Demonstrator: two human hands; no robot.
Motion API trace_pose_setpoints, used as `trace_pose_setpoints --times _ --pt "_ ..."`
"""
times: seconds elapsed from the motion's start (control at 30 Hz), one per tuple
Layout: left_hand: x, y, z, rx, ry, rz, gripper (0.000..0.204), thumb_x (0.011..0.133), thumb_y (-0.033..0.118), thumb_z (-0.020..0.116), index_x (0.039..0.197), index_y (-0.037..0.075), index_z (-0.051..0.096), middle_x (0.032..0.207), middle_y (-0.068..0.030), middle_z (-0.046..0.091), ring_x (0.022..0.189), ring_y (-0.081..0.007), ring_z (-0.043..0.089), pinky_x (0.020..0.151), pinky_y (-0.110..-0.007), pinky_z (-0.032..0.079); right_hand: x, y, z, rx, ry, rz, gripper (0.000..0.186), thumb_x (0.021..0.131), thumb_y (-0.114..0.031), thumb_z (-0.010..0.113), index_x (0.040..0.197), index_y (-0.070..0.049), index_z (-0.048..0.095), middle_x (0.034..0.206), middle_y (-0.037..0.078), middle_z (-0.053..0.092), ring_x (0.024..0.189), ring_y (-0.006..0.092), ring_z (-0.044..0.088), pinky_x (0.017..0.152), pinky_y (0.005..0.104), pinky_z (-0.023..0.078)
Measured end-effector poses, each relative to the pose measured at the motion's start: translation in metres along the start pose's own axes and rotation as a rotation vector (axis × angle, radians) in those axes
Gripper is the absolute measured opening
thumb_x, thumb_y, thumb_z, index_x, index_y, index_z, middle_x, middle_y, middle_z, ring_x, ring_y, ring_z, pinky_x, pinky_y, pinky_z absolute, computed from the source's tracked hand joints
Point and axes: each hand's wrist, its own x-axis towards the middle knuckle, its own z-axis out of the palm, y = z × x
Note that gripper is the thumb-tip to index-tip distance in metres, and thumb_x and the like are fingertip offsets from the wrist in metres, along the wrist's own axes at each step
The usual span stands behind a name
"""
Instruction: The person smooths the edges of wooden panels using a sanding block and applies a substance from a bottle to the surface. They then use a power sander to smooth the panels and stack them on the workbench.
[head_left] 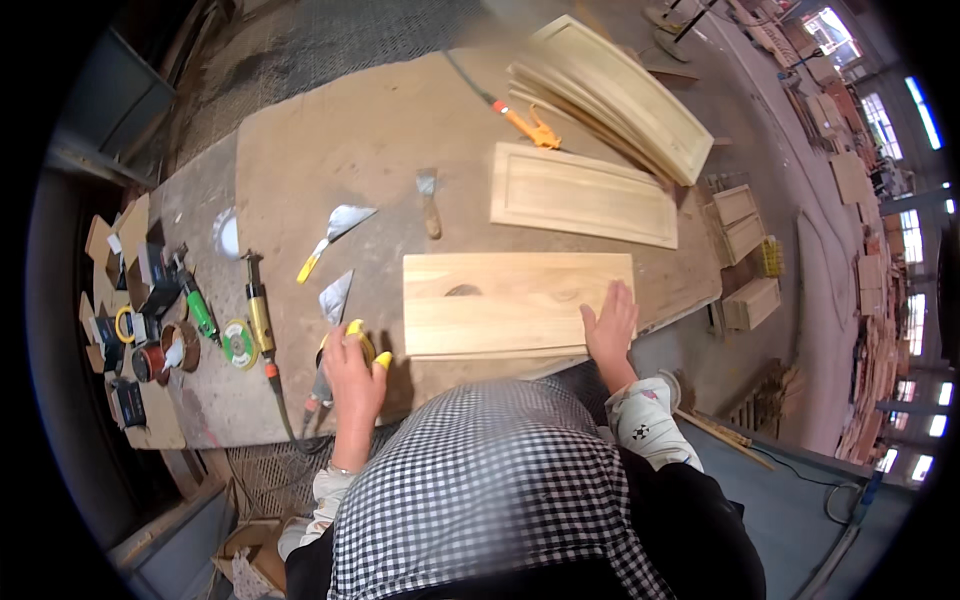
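My right hand [611, 322] lies flat on the right end of a pale wooden panel [510, 305], its fingers stretched out and the thumb apart. The panel has a dark knot mark and lies near the table's front edge. Left of it, my left hand [352, 378] is curled over an air sander, with yellow on the fingertips. The sander's grey body [320, 388] shows beside the hand; most of its head is hidden. Just beyond that hand lies a putty knife blade [336, 298]. Further off are a yellow-handled putty knife [330, 240] and a wooden-handled scraper [429, 203].
Another framed panel [585, 195] lies behind, beside a leaning stack of panels [625, 95]. An orange air blow gun [535, 128] rests near them. At left are a yellow air grinder [259, 310], a green tool [198, 305], a green disc [239, 343] and hoses.
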Motion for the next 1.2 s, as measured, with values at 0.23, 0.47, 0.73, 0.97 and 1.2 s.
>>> trace_pose_setpoints --times 0.23,0.47,0.73,0.97,1.2 --pt "0.060 0.038 0.079 -0.468 -0.291 -0.271 0.071 0.087 0.019 0.066 0.143 -0.010 0.032 0.145 -0.0291 0.040 0.135 -0.0407 0.041 0.111 -0.042 0.034 0.044 0.046 0.013 0.439 -0.173 0.557 0.068 0.088 -0.037 0.068 0.140 0.002 0.046 0.138 0.029 0.049 0.128 0.0448 0.047 0.107 0.0482 0.038" --pt "0.075 0.067 0.080 -1.116 -0.094 -0.749 0.064 0.093 0.020 0.062 0.146 0.000 0.033 0.121 -0.0113 0.058 0.103 -0.0159 0.054 0.088 -0.030 0.044 0.046 0.097 0.066 0.799 -0.177 0.648 0.053 0.096 -0.039 0.057 0.134 -0.001 0.054 0.132 0.025 0.056 0.122 0.0372 0.053 0.103 0.0439 0.042" --pt "0.101 0.115 0.029 -1.327 0.204 -0.610 0.047 0.103 0.037 0.047 0.133 0.001 0.051 0.127 -0.0099 0.056 0.119 -0.0182 0.051 0.104 -0.034 0.036 0.089 0.025 -0.088 1.812 0.087 0.834 0.060 0.107 -0.048 0.029 0.140 0.000 0.045 0.129 0.014 0.060 0.121 0.0268 0.056 0.106 0.0355 0.043" --pt "0.190 0.049 -0.048 -1.816 0.417 -0.149 0.052 0.101 0.038 0.038 0.129 -0.003 0.054 0.140 -0.0188 0.052 0.126 -0.0295 0.053 0.109 -0.044 0.041 0.212 -0.038 -0.095 1.894 -0.316 0.410 0.054 0.105 -0.031 0.036 0.146 0.003 0.037 0.147 0.020 0.043 0.133 0.0306 0.045 0.115 0.0391 0.033" --pt "0.271 -0.096 -0.066 -1.978 0.221 -0.188 0.050 0.101 0.023 0.046 0.147 0.002 0.041 0.144 -0.0146 0.051 0.132 -0.0259 0.050 0.112 -0.041 0.038 0.292 -0.157 -0.057 1.937 -0.762 0.066 0.065 0.093 -0.002 0.043 0.154 0.003 0.021 0.157 0.018 0.032 0.143 0.0272 0.035 0.119 0.0366 0.027"
